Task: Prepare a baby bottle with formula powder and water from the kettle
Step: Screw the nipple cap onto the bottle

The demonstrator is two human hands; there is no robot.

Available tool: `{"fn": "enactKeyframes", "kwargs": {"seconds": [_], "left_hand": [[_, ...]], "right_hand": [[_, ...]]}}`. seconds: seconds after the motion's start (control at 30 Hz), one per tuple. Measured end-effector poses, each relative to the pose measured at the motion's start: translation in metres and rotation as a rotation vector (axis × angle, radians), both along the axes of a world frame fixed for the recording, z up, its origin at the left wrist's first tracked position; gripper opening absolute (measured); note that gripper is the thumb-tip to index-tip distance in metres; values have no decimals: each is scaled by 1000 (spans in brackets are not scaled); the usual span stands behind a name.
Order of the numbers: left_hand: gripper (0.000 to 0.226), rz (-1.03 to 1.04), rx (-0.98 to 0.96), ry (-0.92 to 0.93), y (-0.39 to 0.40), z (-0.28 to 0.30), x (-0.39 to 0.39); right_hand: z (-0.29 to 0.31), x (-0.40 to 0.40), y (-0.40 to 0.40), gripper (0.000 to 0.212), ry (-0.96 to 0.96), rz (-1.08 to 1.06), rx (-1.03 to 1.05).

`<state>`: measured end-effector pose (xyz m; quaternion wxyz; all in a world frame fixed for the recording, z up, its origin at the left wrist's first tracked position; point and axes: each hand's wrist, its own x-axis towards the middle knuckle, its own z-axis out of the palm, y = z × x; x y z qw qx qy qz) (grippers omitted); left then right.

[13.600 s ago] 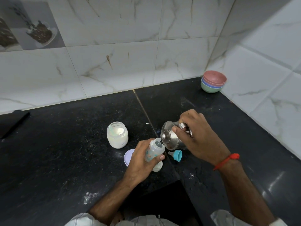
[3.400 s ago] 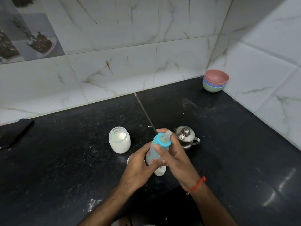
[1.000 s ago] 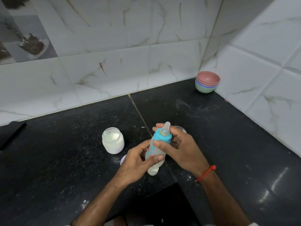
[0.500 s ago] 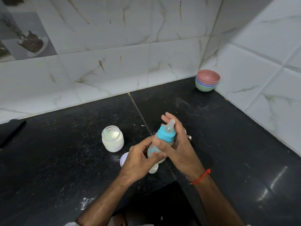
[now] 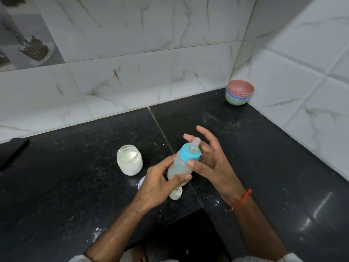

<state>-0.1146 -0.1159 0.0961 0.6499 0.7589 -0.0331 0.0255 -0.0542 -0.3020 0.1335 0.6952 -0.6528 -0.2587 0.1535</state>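
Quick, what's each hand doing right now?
Left hand: closed around the baby bottle.
Right hand: open, thumb on the blue collar, fingers spread.

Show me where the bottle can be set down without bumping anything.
Free: the black counter between the right hand and the stacked bowls, and the wide stretch left of the powder jar. Crowded: under the left hand holding the bottle, where a lid and clear cap lie.
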Motion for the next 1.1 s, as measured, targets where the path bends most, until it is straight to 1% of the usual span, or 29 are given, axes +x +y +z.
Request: {"fn": "enactKeyframes", "kwargs": {"seconds": [0.07, 0.1, 0.17, 0.23, 0.27, 0.3, 0.33, 0.37, 0.4, 0.5, 0.53, 0.57, 0.6, 0.63, 0.67, 0.7, 0.73, 0.77, 0.8, 0.83, 0.87, 0.9, 0.97, 1.0, 1.03, 1.07, 1.1], "left_hand": [[60, -75, 48, -26, -6, 4, 0], [57, -81, 90, -58, -9, 5, 1], [54, -7, 190, -140, -13, 9, 4], [55, 90, 286, -196, -17, 11, 8], [54, 103, 304, -210, -18, 12, 9], [52, 98, 297, -214, -19, 11, 9], [48, 84, 269, -204, -19, 11, 8], [45, 56, 222, -175, -18, 10, 7], [44, 10, 163, -123, -14, 11, 7], [39, -214, 11, 26, -5, 13, 3], [38, -261, 4, 44, -5, 13, 2], [38, -263, 10, 46, -8, 14, 1], [39, -224, 29, 27, -12, 15, 1], [42, -154, 71, -12, -15, 16, 2], [45, -82, 135, -64, -19, 17, 3], [48, -26, 199, -114, -21, 18, 4], [51, 5, 244, -154, -23, 19, 5], [55, 7, 265, -174, -24, 19, 5], [55, 1, 273, -179, -23, 19, 5], [54, -7, 270, -175, -22, 19, 4], [50, -27, 247, -153, -19, 19, 3], [46, -70, 193, -98, -16, 20, 1], [39, -209, 46, 40, -12, 22, -2], [35, -276, 0, 82, -13, 23, -4], [32, -301, -11, 100, -16, 24, -5], [34, -291, -11, 102, -19, 24, -5], [39, -253, 6, 81, -23, 24, -5]], "right_hand": [[1, 4, 0, 85, -69, 65, -28], [2, 5, 2, 81, -105, 38, -35], [3, 0, 12, 69, -122, -132, -19], [-2, -9, 30, 57, -75, -411, -1], [-5, -15, 39, 52, -59, -529, 4], [-7, -20, 44, 46, -65, -596, 12], [-7, -21, 44, 42, -85, -603, 11], [-6, -19, 40, 40, -102, -548, 8], [-5, -13, 32, 41, -102, -425, 6], [7, 2, 0, 52, -101, 79, 19], [11, 6, -5, 49, -118, 183, 10], [13, 8, -6, 40, -139, 201, 4], [14, 9, -3, 27, -151, 129, 16], [13, 6, 3, 17, -147, 1, 55], [12, 2, 13, 11, -122, -171, 94], [10, -4, 23, 9, -83, -364, 107], [6, -10, 33, 12, -49, -538, 100], [2, -16, 39, 14, -42, -654, 83], [-1, -19, 41, 16, -58, -705, 69], [-2, -18, 38, 16, -67, -674, 67], [-2, -14, 32, 16, -68, -570, 68], [-1, -8, 23, 18, -69, -400, 59], [6, 0, 3, 35, -91, -22, 44], [11, 3, -5, 41, -99, 133, 48], [15, 5, -9, 41, -99, 221, 58], [18, 5, -10, 36, -98, 217, 62], [19, 4, -8, 28, -103, 142, 74]]}}
